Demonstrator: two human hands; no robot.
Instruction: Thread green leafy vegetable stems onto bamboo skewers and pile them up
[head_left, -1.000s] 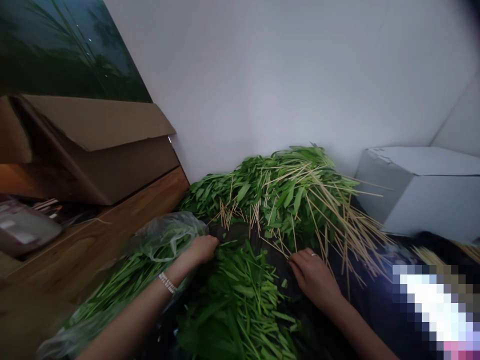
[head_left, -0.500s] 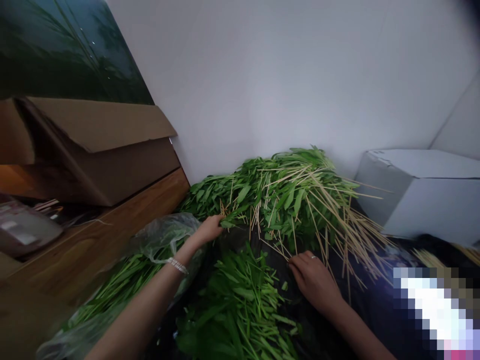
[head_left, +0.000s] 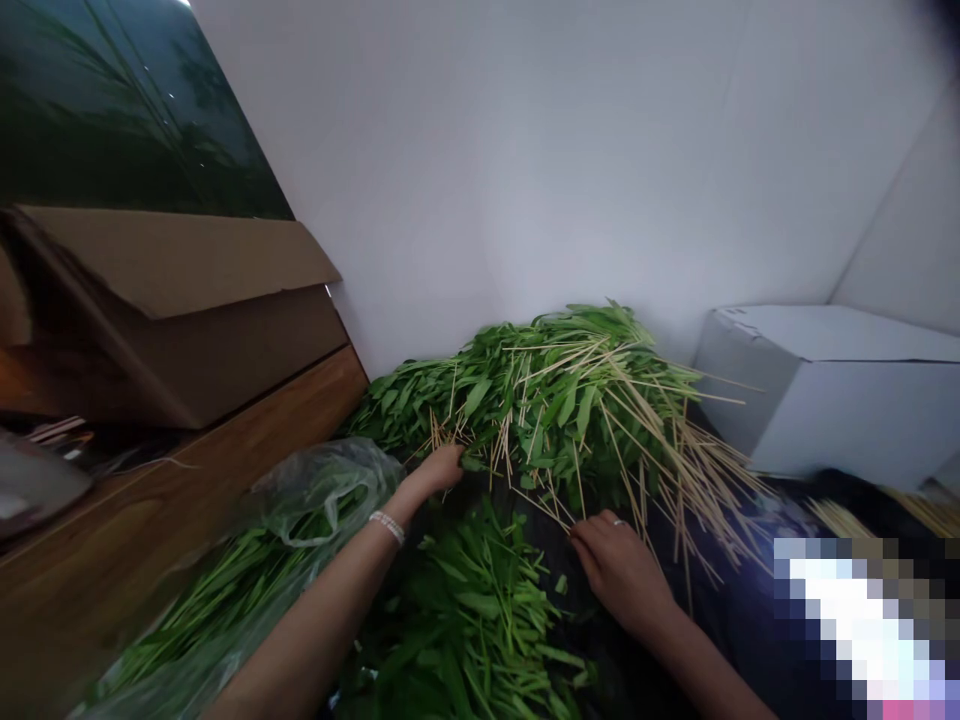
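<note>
My left hand (head_left: 444,468), with a beaded bracelet on its wrist, is closed on leafy greens (head_left: 478,458) at the near edge of a heap. My right hand (head_left: 615,560), a ring on one finger, pinches the end of a thin wooden skewer (head_left: 544,508) that slants up and left. Behind both hands lies the heap of skewered greens (head_left: 555,390), its many bare skewer ends (head_left: 697,450) fanning out to the right. Between my forearms rests a pile of loose cut greens (head_left: 480,610), stems pointing right, on dark sheeting.
A clear plastic bag (head_left: 322,495) of long greens lies left of my left arm. An open cardboard box (head_left: 247,330) stands on a wooden surface (head_left: 225,480) at the left. A white box (head_left: 832,390) sits at the right. A pale wall (head_left: 525,150) rises behind the heap.
My left hand has moved slightly right and down along the heap's front edge. My right hand keeps its pinch, almost in place. The view has shifted a little.
</note>
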